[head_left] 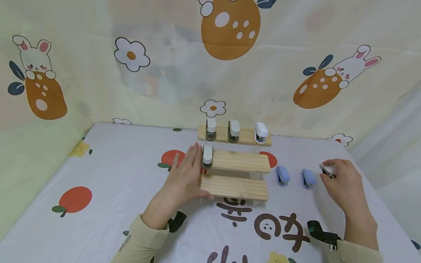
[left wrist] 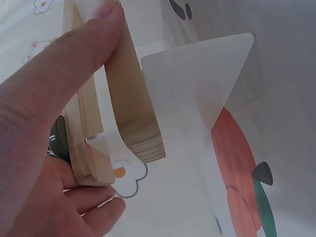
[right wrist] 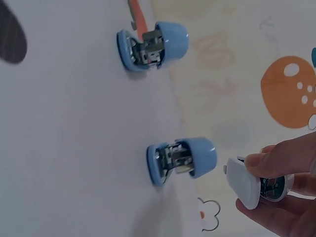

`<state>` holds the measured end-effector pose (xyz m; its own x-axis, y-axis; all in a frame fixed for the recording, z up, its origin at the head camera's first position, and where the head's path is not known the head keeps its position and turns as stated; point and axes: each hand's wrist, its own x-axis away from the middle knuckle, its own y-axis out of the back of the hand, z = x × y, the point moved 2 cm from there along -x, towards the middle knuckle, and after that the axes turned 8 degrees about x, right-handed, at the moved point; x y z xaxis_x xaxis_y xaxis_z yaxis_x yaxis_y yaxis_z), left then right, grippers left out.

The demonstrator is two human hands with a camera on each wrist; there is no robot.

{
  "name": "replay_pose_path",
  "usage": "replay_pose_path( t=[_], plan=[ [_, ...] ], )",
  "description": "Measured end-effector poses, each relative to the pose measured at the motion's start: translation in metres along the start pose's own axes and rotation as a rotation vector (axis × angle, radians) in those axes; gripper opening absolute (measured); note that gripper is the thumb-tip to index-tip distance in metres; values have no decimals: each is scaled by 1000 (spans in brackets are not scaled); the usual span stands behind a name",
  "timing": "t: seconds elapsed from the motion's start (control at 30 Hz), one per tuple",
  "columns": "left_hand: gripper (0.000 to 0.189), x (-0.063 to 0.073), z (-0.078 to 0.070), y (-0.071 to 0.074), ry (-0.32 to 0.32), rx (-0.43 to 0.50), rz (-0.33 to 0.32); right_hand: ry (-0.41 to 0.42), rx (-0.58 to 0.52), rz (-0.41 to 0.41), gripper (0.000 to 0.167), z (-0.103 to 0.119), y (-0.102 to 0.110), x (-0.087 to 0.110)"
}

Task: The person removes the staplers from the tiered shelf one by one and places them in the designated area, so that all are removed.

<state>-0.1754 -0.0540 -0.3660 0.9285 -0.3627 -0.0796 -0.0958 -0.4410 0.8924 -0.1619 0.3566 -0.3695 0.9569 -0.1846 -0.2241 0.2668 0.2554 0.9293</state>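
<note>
My right hand (head_left: 345,182) pinches a small white stapler (right wrist: 244,182) between thumb and fingers, at the right side of the table. Just left of it, two blue staplers (head_left: 308,179) stand on the cloth, side by side. My left hand (head_left: 184,179) lies against the left end of a stepped wooden rack (head_left: 233,187), fingers stretched along its side and thumb at the front plank. On the middle plank's left end stands a white-topped stapler (head_left: 207,156), right beside the left fingertips. Three more white-topped staplers (head_left: 234,130) are lined up on the back plank.
Translucent supports (left wrist: 192,79) carry the rack's planks. A white cloth (head_left: 108,219) printed with fruit and dark lettering covers the table. Behind it hangs a patterned curtain (head_left: 171,80). Dark wrist-worn devices (head_left: 323,235) show near both sleeves.
</note>
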Motion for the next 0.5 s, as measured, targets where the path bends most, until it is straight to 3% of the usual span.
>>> replay_pose_path(
  t=[0.5],
  plan=[
    [144,0,0,0,1,20,0,-95,28,124,34,-23,-14,0]
  ],
)
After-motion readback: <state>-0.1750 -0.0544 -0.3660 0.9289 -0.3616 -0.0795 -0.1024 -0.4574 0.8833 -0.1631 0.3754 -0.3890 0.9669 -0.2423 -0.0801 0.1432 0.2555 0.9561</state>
